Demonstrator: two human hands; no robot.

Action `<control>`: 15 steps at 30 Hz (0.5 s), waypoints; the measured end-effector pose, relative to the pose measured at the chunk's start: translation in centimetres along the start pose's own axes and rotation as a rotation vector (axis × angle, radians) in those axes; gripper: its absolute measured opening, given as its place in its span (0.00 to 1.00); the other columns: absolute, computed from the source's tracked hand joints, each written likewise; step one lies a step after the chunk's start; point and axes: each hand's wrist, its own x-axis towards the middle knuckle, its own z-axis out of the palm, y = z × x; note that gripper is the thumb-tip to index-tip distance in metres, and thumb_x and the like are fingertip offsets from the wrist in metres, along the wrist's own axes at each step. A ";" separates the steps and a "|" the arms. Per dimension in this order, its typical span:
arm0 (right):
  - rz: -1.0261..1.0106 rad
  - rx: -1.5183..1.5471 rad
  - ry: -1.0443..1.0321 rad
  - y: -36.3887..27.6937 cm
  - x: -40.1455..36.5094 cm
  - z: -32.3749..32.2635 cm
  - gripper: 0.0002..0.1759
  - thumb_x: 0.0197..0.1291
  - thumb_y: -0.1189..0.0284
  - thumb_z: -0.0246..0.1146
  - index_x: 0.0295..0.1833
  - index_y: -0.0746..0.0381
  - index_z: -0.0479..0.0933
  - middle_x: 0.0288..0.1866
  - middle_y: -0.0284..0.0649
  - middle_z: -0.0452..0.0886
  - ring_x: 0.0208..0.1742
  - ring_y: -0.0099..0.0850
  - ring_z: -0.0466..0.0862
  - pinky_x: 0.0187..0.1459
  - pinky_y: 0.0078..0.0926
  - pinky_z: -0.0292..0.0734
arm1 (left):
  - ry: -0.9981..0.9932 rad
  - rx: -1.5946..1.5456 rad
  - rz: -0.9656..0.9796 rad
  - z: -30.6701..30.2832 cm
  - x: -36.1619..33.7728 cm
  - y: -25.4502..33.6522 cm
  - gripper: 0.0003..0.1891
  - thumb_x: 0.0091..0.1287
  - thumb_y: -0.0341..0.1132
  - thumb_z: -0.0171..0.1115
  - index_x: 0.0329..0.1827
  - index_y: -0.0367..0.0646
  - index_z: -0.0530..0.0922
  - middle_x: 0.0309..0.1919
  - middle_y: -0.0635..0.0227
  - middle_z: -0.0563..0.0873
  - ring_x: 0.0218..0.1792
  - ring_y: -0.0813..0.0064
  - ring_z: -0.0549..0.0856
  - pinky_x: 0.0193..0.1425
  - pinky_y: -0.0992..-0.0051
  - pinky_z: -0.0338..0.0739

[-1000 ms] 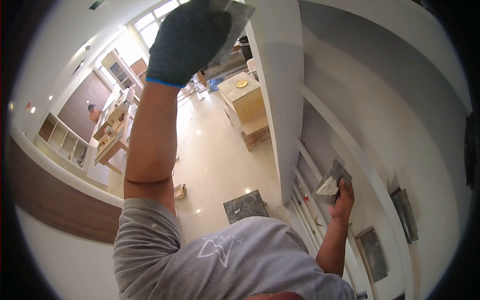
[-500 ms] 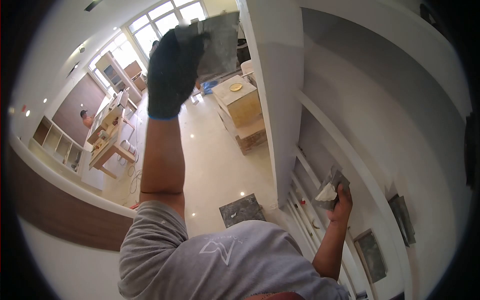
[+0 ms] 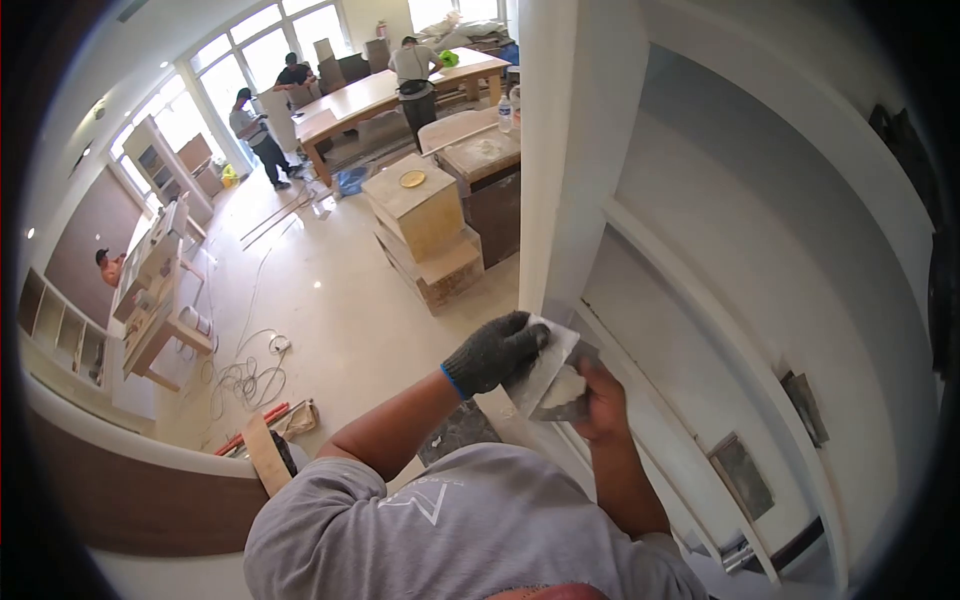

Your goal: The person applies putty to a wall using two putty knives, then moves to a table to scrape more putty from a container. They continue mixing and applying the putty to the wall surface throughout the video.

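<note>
In a dark glove with a blue cuff, my left hand [image 3: 492, 356] grips a wide, flat putty scraper [image 3: 545, 368] with a whitish face. My right hand [image 3: 602, 402] is bare and wrapped around the edge of a grey putty board [image 3: 560, 411]. A lump of white putty [image 3: 566, 388] lies on that board. Both hands are close together in front of my chest, and the scraper overlaps the board beside the putty. Some fingers of each hand are hidden behind the tools.
A white partition edge [image 3: 550, 200] rises beside my hands, with shelving [image 3: 690, 270] to the right. Ahead stand stacked boxes [image 3: 415, 205] and a long worktable [image 3: 350, 100] with several people around it. Cables [image 3: 250, 380] and red tools [image 3: 262, 428] lie on the floor at left.
My left hand has come down from high up near the partition, bringing the scraper to the board. My right hand has moved left and inward with the board and putty. The view has turned.
</note>
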 end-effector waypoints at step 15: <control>-0.505 -0.282 0.200 1.2 3.2 7.9 0.15 0.71 0.71 0.59 0.60 0.64 0.74 0.57 0.38 0.81 0.54 0.26 0.81 0.59 0.27 0.74 | 0.019 0.312 0.156 -9.3 -5.5 5.6 0.15 0.64 0.28 0.66 0.53 0.36 0.79 0.40 0.68 0.87 0.40 0.78 0.84 0.48 0.74 0.79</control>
